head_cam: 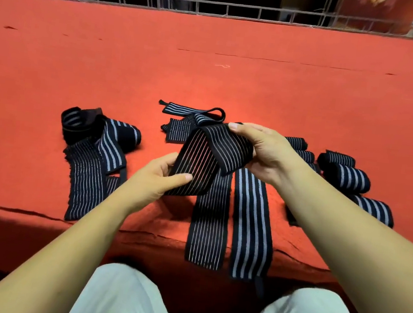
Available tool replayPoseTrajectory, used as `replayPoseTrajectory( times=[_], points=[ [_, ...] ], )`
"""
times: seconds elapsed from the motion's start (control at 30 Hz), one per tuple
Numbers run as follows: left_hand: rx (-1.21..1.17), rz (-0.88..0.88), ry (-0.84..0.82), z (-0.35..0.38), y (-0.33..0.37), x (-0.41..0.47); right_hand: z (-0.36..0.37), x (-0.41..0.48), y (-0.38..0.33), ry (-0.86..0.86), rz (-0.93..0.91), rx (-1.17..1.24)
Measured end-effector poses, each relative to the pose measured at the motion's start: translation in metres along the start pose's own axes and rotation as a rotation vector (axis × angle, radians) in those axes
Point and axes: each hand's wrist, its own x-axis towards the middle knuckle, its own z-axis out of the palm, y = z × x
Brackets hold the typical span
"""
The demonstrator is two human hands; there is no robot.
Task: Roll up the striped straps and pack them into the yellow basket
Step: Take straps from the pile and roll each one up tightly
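We hold one striped strap (208, 156) up between both hands, over the red tabletop (210, 66).
Our left hand (158, 176) pinches its folded lower end; our right hand (260, 152) grips the upper fold; its tail drapes over the near edge; rolled straps (347, 177) lie to the right; loose straps (90, 169) to the left.

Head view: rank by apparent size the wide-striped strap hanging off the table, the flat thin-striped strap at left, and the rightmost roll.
1. Wide-striped strap and thin-striped strap: similar, former nearer, so unranked.
2. Rightmost roll: clearly smallest.
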Motion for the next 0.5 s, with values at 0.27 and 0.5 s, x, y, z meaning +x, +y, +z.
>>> replayPoseTrajectory(
  times=[0.27,0.5],
  points=[
    [0.490,-0.047,-0.051,-0.023,-0.001,-0.004,-0.009,-0.001,0.000,0.238,0.034,0.168],
    [0.008,0.130,0.204,-0.006,0.048,0.000,-0.007,-0.002,0.012,0.274,0.063,-0.196]
  ],
)
